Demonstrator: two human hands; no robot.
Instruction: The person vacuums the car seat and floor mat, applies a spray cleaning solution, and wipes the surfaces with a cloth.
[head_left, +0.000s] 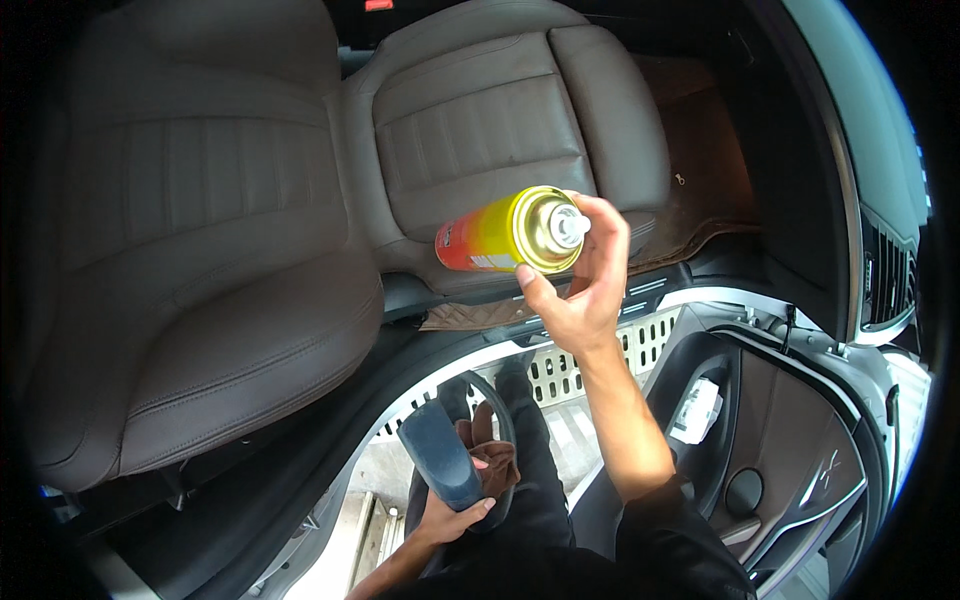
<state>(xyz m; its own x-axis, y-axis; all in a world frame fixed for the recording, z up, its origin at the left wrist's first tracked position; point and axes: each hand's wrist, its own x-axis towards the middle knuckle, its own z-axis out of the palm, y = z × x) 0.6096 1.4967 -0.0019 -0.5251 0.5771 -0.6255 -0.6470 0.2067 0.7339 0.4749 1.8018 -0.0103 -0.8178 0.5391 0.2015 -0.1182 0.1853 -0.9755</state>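
Note:
My right hand (585, 277) grips a yellow and red aerosol can (487, 231) near its top, tilted so that the white nozzle points right. The can is over the edge of a brown leather car seat (480, 135). Lower down, in front of my legs, my left hand (454, 517) holds a dark, rounded block-like object (442, 454), whose exact kind I cannot tell. A brown cloth (495, 465) is bunched against its right side, by the fingers of that hand. Behind the cloth a dark curved rim shows, partly hidden.
The seat's backrest (225, 187) fills the left. An opened car door (780, 450) stands at the lower right, with a white packet (697, 411) in its pocket. The door sill (645, 289) and a perforated metal step (559, 375) run below the seat. A brown floor mat (697, 150) lies beyond.

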